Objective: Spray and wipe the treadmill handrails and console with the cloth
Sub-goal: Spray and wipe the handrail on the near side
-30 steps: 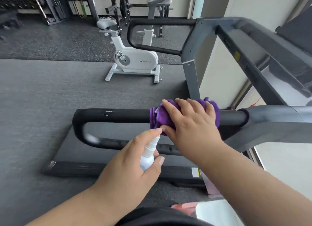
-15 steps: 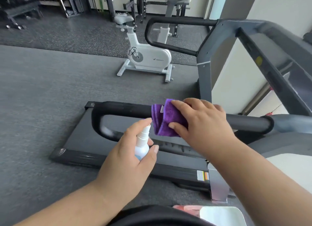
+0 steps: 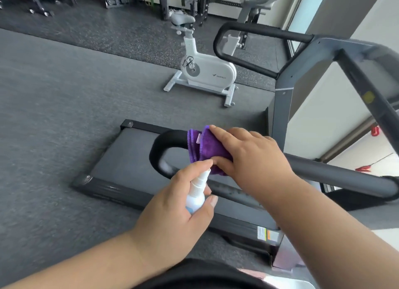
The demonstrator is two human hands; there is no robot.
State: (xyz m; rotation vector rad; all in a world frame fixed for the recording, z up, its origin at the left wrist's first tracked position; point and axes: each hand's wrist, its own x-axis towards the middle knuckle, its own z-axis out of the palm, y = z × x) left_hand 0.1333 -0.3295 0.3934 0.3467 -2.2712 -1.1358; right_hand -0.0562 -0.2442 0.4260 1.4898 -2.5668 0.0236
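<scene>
Writing first: the white exercise bike point(image 3: 207, 72) has a small dark logo and word on its side, too blurred to read; the treadmill point(image 3: 133, 157) carries one sticker point(image 3: 267, 234) on its near side rail with white, orange and grey panels, print too small to read; a yellow round mark point(image 3: 368, 97) sits on the grey console frame point(image 3: 354, 51), nothing legible; the spray bottle point(image 3: 196, 197) has a blue band low down, no readable text; a pale tag point(image 3: 198, 138) on the cloth point(image 3: 210, 150), blank as far as I can tell

Counts: one treadmill; two handrails, the near handrail point(image 3: 323, 174) and the far handrail point(image 3: 248, 49), both black padded loops on grey tubes; one bike; one cloth; one bottle; two hands; red items point(image 3: 375, 130) at far right, unclear what; weight racks and a bench along the back wall, blurred

Right hand point(image 3: 250, 152) lies over the purple cloth, fingers curved down over it and thumb tucked under the lower edge, clamping the folded cloth round the near handrail close to the black bend at its end; cloth wraps the rail, folded edges toward the bend

Left hand point(image 3: 172, 215) wraps the small white bottle, thumb on one side, fingers curled round the body, index fingertip on top of the nozzle; nozzle just beside the lower edge of the cloth, touching or nearly so, can't tell; bottle tilted, top toward the cloth
</scene>
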